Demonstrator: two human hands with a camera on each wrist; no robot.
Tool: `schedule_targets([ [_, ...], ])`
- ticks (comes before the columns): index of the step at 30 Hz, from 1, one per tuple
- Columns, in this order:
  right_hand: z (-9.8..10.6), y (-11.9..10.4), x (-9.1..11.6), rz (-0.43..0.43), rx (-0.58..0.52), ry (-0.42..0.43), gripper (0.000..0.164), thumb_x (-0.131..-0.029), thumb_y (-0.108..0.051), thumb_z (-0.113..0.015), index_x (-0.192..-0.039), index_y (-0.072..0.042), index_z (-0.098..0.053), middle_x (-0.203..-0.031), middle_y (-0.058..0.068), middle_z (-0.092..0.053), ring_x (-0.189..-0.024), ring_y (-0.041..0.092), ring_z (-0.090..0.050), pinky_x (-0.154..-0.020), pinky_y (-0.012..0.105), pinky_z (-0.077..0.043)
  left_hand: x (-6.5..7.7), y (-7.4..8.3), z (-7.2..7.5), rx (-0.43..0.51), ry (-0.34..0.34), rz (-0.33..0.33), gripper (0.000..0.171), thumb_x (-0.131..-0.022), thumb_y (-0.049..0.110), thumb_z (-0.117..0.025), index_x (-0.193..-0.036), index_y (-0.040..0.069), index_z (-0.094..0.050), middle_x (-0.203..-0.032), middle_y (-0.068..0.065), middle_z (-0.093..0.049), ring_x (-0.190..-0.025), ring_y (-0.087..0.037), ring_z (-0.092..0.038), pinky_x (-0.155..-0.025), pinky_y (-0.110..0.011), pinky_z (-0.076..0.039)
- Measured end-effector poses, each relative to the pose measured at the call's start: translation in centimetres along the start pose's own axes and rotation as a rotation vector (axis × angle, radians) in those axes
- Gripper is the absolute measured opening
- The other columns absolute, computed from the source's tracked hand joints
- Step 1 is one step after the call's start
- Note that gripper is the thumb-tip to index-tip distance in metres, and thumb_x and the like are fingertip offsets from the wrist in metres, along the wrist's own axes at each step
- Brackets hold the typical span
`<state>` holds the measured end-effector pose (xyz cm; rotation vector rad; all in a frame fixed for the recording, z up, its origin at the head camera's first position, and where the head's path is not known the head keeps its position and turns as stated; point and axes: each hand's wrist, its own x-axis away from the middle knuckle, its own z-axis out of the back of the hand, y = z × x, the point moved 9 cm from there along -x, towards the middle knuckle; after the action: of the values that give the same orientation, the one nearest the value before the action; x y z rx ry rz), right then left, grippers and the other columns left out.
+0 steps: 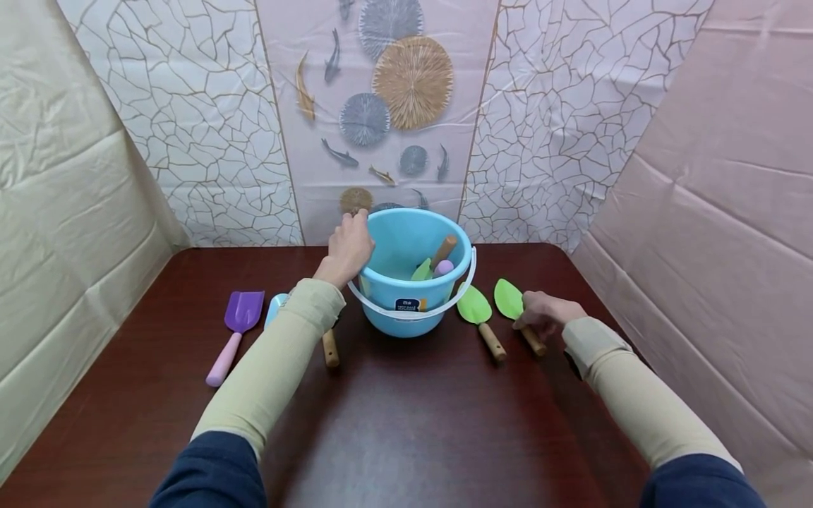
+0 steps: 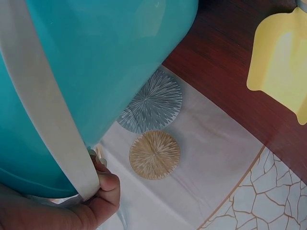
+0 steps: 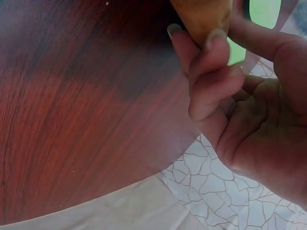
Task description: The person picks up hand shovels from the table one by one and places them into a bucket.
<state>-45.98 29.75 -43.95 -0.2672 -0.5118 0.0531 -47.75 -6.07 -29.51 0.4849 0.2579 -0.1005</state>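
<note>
A light blue bucket (image 1: 381,296) with a white handle (image 1: 416,315) stands upright at the table's back. My left hand (image 1: 349,243) grips its left rim; the left wrist view shows fingers curled at the rim, beside the white handle. Inside the bucket are a wooden handle (image 1: 444,248), a green blade (image 1: 422,271) and a round purple end (image 1: 443,268). To the right, my right hand (image 1: 549,314) holds a green trowel (image 1: 507,298) by its wooden handle (image 3: 204,19), thumb and fingers on opposite sides. Another green trowel (image 1: 475,305) lies between it and the bucket.
On the left of the dark wooden table (image 1: 406,430) lie a purple shovel (image 1: 244,310) and a light blue tool (image 1: 275,308), partly behind my left arm. A wooden handle (image 1: 330,349) shows beside that arm. The left wrist view shows a yellow blade (image 2: 278,60). Cloth walls surround the table.
</note>
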Motion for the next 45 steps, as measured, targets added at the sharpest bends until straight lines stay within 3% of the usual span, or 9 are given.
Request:
schedule_targets([
  [7,0.6,-0.3,-0.4,0.025,0.043,0.019,0.024,-0.088,-0.018,-0.066,-0.073,-0.003,-0.056,-0.062,0.008,-0.059,-0.044,0.016,-0.060,-0.046,0.029,-0.052,0.2,-0.1,-0.2,0.006,-0.006,0.001,0.040,-0.094,0.009,-0.048,-0.134,0.005,-0.046,-0.122,-0.022,-0.053,-0.103,-0.039,-0.061,-0.084,-0.052,-0.053],
  [17,4.5,-3.8,0.7,0.151,0.119,0.124,0.029,-0.090,-0.021,-0.065,-0.068,-0.003,-0.057,-0.056,0.007,-0.058,-0.047,0.020,-0.061,-0.048,0.032,-0.052,0.0,-0.1,0.2,0.026,0.009,-0.009,0.039,-0.096,0.008,-0.045,-0.134,0.004,-0.046,-0.120,-0.021,-0.054,-0.101,-0.038,-0.061,-0.083,-0.051,-0.053],
  [22,6.2,-5.3,1.5,0.171,0.138,0.159,0.037,-0.090,-0.022,-0.065,-0.058,-0.009,-0.053,-0.048,0.003,-0.053,-0.044,0.019,-0.058,-0.046,0.030,-0.048,-0.2,0.1,0.4,0.021,0.015,-0.012,0.039,-0.095,0.008,-0.046,-0.134,0.004,-0.047,-0.120,-0.021,-0.053,-0.101,-0.039,-0.061,-0.083,-0.051,-0.053],
  [27,7.4,-6.2,2.1,0.188,0.158,0.185,0.036,-0.089,-0.022,-0.066,-0.058,-0.008,-0.054,-0.048,0.000,-0.051,-0.046,0.018,-0.056,-0.046,0.028,-0.046,-0.3,0.2,0.4,0.011,0.012,-0.009,0.040,-0.095,0.008,-0.047,-0.135,0.005,-0.046,-0.121,-0.022,-0.053,-0.101,-0.040,-0.061,-0.083,-0.052,-0.053],
  [38,9.9,-7.9,2.9,0.208,0.175,0.259,0.045,-0.089,-0.022,-0.065,-0.051,-0.016,-0.040,-0.045,-0.006,-0.032,-0.039,0.009,-0.034,-0.043,0.023,-0.033,-0.4,0.1,0.2,0.005,0.008,-0.002,0.042,-0.094,0.008,-0.048,-0.136,0.005,-0.046,-0.122,-0.022,-0.053,-0.103,-0.040,-0.061,-0.084,-0.052,-0.052],
  [45,10.9,-9.7,3.8,0.247,0.178,0.268,0.045,-0.090,-0.023,-0.062,-0.047,-0.012,-0.051,-0.040,-0.003,-0.043,-0.039,0.008,-0.034,-0.047,0.023,-0.033,-0.3,-0.2,0.1,0.004,0.005,0.005,0.041,-0.094,0.009,-0.048,-0.135,0.005,-0.047,-0.122,-0.022,-0.053,-0.103,-0.041,-0.061,-0.084,-0.052,-0.052],
])
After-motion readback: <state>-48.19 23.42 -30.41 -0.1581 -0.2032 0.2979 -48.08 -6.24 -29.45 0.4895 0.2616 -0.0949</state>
